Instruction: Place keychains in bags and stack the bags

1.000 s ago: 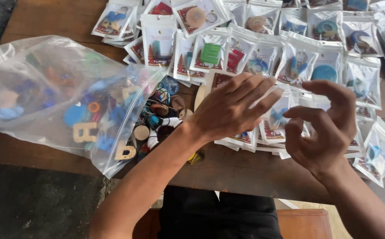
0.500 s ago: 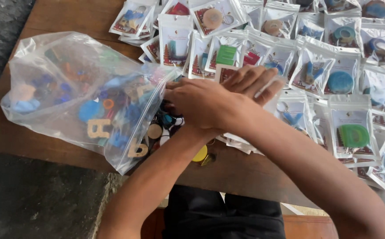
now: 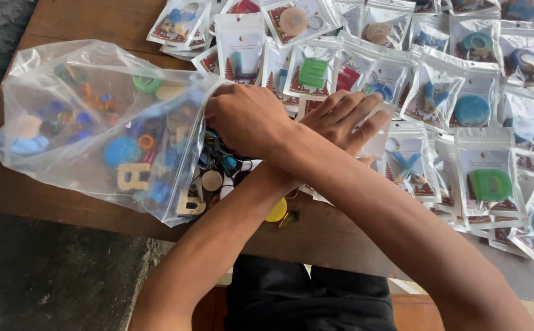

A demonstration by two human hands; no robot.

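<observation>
Head view: arms crossed over the table (image 3: pixel 64 18). Right hand (image 3: pixel 248 119) digs into the mouth of the big bag (image 3: pixel 95 129), fingers curled among the keychains (image 3: pixel 218 171), grip hidden. Left hand (image 3: pixel 343 119) lies flat, fingers spread, on packets (image 3: pixel 365 79) right of the bag.

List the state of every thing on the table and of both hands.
Large clear plastic bag: lying on its side, mouth open, full of coloured keychains.
Loose keychains: spilled at the bag's mouth.
Small packaged pouches: sealed, overlapping in rows.
Right hand: crossed over, at the bag's mouth.
Left hand: flat on pouches.
</observation>
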